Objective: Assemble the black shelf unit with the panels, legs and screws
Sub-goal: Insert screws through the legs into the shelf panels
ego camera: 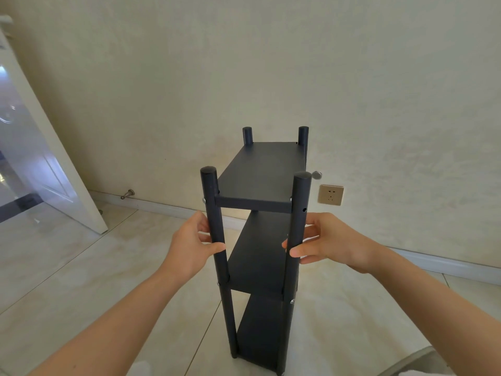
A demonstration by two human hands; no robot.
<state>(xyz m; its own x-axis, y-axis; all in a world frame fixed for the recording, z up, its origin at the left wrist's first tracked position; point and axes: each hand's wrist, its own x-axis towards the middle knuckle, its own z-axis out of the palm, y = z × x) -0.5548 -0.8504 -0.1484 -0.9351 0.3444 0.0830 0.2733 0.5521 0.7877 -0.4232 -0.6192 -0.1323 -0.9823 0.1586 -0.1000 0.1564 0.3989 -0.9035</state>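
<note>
The shelf unit (260, 240) stands upright on the tile floor (81, 280) right in front of you, narrow end toward you. It has three panels: top panel (263, 172), mid panel (257, 253) and bottom panel (260, 329). Your left hand (189, 245) wraps the near left leg (217, 232) btw the top and mid panels, thumb across the front. Your right hand (328, 240) grips the near right leg (296, 226) at about the same height, thumb in front and fingers behind. Can't tell if the feet bear full weight or you're lifting a bit.

Risks, as I judge them:
- The unit is tall and thin, so a sideways shove probably tips it.
- A screw (204, 200) shows on the left leg at the top panel, but the right leg shows an open hole (304, 209) near that corner. If a screw is missing there, the corner may sag or twist under a hard squeeze.
- The legs look jointed at the mid panel, so wringing them could loosen the joints.

The wall (244, 63) is close behind the far legs (247, 135), w/ a socket (330, 194) just right of the unit, so pushing fwd risks a knock. The door (40, 158) and door stop (127, 194) are well apart at left. Open floor lies to the left and toward you, so move that way.
</note>
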